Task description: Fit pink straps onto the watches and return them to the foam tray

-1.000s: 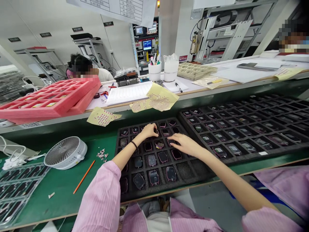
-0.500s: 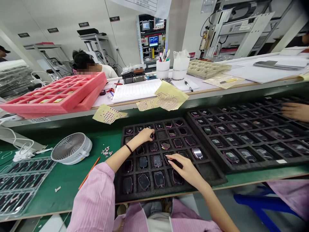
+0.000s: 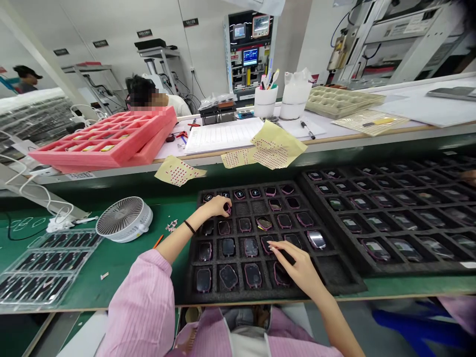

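A black foam tray [image 3: 330, 285] on the green bench holds smartwatch bodies in rows of square pockets, most with dark screens and purplish rims. My left hand [image 3: 215, 206] is closed on a watch [image 3: 227, 208] over the second row from the back; the fingers hide part of it. In the back row, a watch [image 3: 239, 194] shows a lit dial. My right hand [image 3: 295, 263] hovers low over the tray's right half, fingers stretched out and holding nothing visible. Its fingertips are beside a watch [image 3: 266, 243] in a pocket, and whether they touch it I cannot tell.
Another black tray [image 3: 357, 265] of watches adjoins on the right, a co-worker's hand [image 3: 469, 177] at its far edge. Left are a white fan [image 3: 124, 218], an orange stick [image 3: 158, 241] and clear plastic trays [image 3: 55, 265]. A raised shelf behind carries pink foam trays [image 3: 122, 156].
My left hand has drawn slightly left over the tray, with the watch now showing between its fingers. My right hand stays over the same pockets. The view has shifted, and the co-worker's hand has withdrawn rightward.
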### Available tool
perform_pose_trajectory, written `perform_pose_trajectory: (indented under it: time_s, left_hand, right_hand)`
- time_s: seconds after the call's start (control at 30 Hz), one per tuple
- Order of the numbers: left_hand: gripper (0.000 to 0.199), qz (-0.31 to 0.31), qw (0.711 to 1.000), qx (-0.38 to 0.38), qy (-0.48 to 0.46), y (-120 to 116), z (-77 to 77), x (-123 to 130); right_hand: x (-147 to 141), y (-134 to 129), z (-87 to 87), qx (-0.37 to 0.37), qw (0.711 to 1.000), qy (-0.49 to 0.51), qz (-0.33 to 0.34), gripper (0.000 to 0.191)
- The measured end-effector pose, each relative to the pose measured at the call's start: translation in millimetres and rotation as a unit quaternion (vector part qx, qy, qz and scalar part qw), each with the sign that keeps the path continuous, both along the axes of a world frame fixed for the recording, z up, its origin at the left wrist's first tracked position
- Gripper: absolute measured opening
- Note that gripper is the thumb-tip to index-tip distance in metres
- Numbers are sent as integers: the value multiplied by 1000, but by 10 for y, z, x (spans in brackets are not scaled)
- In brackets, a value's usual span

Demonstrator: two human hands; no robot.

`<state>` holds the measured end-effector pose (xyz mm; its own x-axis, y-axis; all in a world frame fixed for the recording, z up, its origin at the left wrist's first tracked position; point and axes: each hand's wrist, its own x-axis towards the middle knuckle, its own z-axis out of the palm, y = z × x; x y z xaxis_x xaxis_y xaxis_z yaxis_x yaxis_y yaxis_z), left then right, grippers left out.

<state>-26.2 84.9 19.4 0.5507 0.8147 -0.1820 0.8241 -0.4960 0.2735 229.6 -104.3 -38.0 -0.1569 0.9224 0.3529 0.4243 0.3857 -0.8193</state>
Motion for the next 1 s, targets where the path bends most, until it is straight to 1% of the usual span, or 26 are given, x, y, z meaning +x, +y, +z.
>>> perform_pose_trajectory:
  time_s: [0.07,0.13,0.2,0.3,0.37,0.4,0.47,0.53,0.63,0.77,0.83,0.93,1.0]
  left_hand:
    - [35,0,1000,9,-3,-18,-37,10]
    - [33,2,1000,20,-10,-40,-27,-14]
    - [32,8,999,31,-21,-53,40,-89]
    - [33,27,998,49,-36,-36,206,-291]
    - [35,36,998,52,-21,-16,295,-448]
    - [36,37,998,46,-6,-11,315,-517]
    - [38,33,999,23,28,-21,302,-622]
    - [38,26,999,-2,47,-54,241,-677]
    - [38,15,998,-25,54,-94,164,-701]
    - [43,1,996,-48,70,-54,162,-701]
    - [47,8,996,-43,78,-24,151,-681]
    - [54,26,996,-17,82,-22,93,-639]
    - [52,31,997,-1,74,-50,61,-637]
  right_hand:
    - [2,0,-6,2,1000,-2,1,21]
    - [2,-1,-12,7,1000,-2,-1,21]
    - [0,-4,-16,13,1000,-2,-5,21]
    - [0,-14,-15,15,1000,-1,-12,21]
    - [1,-19,-9,15,1000,-3,-15,21]
    - [1,-21,-4,15,1000,-3,-16,21]
    - [-6,-23,7,17,1000,-3,-19,22]
    - [-24,-26,19,18,999,0,-27,22]
    - [-68,-43,39,17,999,10,-28,22]
    - [-140,-81,73,3,999,30,-10,22]
    - [-176,-97,95,-7,999,38,-9,22]
    - [-246,-108,136,-13,999,44,-8,23]
    - [-307,-105,163,-12,999,50,-5,25]
